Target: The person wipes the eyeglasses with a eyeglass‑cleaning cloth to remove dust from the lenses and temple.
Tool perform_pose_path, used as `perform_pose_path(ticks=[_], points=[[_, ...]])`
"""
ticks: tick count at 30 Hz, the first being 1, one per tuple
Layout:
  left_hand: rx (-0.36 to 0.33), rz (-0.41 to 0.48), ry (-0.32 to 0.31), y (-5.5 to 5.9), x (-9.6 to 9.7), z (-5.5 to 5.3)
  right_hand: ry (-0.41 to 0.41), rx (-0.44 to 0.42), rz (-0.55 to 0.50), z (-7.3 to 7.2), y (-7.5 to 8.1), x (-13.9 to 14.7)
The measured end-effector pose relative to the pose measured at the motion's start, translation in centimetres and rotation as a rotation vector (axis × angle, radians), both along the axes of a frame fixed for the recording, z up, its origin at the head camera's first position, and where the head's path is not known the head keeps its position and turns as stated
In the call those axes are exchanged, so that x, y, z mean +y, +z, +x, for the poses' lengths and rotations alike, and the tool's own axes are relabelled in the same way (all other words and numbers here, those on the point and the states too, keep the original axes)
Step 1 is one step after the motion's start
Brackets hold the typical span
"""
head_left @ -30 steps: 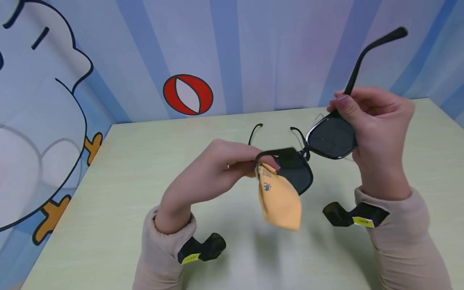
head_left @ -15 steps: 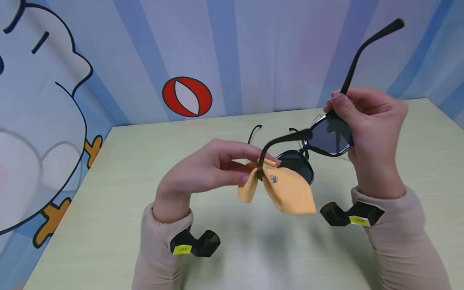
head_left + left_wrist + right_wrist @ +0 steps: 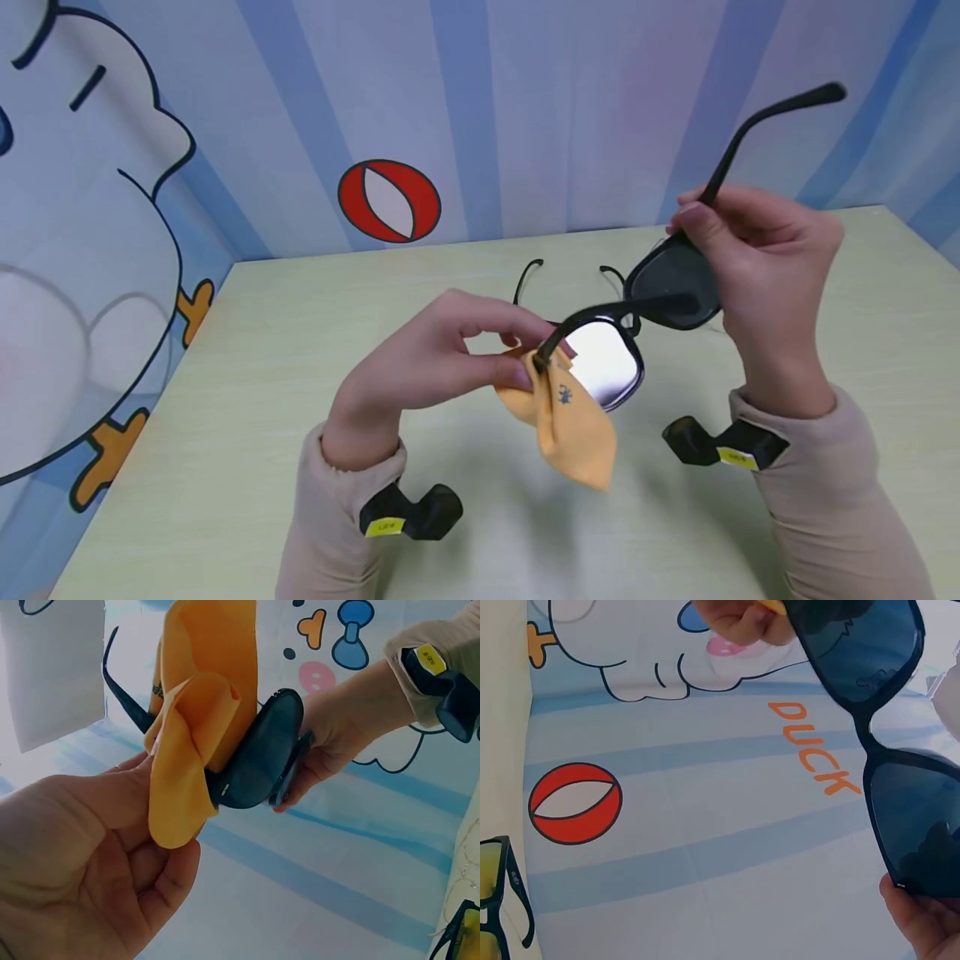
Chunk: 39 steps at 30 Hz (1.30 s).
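Observation:
A pair of black sunglasses [image 3: 675,267] is held up over the table, dark lenses side by side and both temples unfolded. My right hand [image 3: 772,267] pinches them at the right hinge, where one temple rises up and away. At the opposite end, my left hand [image 3: 442,354] pinches a yellow-orange cleaning cloth [image 3: 577,429] around the left corner of the frame. The cloth's loose end hangs down, with a small blue print on it. In the left wrist view the folded cloth [image 3: 206,712] covers the hinge beside the lens [image 3: 259,761]. White glare fills the left lens in the head view.
A second pair of glasses stands behind on the pale table [image 3: 262,350], its thin black temple [image 3: 528,279] showing past my left hand. In the right wrist view those glasses [image 3: 510,885] have yellow lenses. A blue striped cartoon backdrop [image 3: 517,108] rises behind the table.
The sunglasses have tilted, and the left lens has turned from dark to bright glare. The cloth's loose end swung right, then back down. Both hands keep their grips and barely shift.

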<state>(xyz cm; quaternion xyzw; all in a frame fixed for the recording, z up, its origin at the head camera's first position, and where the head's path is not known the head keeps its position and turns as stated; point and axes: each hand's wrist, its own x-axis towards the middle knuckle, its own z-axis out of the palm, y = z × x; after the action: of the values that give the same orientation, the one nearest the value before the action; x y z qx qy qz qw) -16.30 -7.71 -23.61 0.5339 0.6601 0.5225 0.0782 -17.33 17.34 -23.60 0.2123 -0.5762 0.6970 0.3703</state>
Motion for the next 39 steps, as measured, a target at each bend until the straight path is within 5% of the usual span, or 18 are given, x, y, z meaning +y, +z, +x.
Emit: perform_pose_path(ticks=[11,20,32,36,39], points=[[0.017,-0.014,0.016,0.6,-0.4,0.7,-0.274,0.086,0.357,-0.3,-0.4,-0.2],[0.012,0.037,-0.007,1.2,-0.9,1.6,-0.342,0.215,0.583,-0.5,-0.9,-0.2],[0.003,0.125,-0.004,1.6,-1.1,2.1,-0.454,0.312,0.757,-0.6,-1.2,-0.4],[-0.060,0.263,0.072,1.5,-1.8,2.4,-0.398,0.289,0.759,-0.7,-1.3,-0.4],[-0.057,0.364,0.209,1.4,-2.0,2.1,-0.248,0.202,0.696,-0.4,-1.2,-0.5]])
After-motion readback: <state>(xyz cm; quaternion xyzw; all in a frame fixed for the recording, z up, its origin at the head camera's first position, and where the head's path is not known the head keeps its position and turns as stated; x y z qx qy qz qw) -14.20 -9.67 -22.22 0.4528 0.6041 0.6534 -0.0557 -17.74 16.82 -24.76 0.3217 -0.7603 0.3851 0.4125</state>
